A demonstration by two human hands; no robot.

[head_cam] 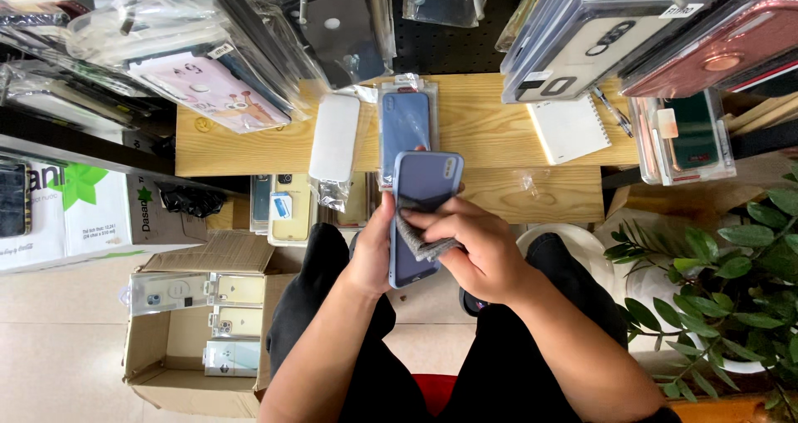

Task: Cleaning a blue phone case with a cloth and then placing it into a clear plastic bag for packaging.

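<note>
One smooth, rounded blue phone case (420, 215) is gripped by the left hand (374, 253). The right hand (478, 253) pinches one soft grey cloth (420, 238) against it.

Phone case (422, 215) middle, perhaps cloth-covered

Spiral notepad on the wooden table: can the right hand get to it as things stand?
Probably not at once: the right hand presses a grey cloth on the blue phone case. The way to the notepad looks open.
</note>
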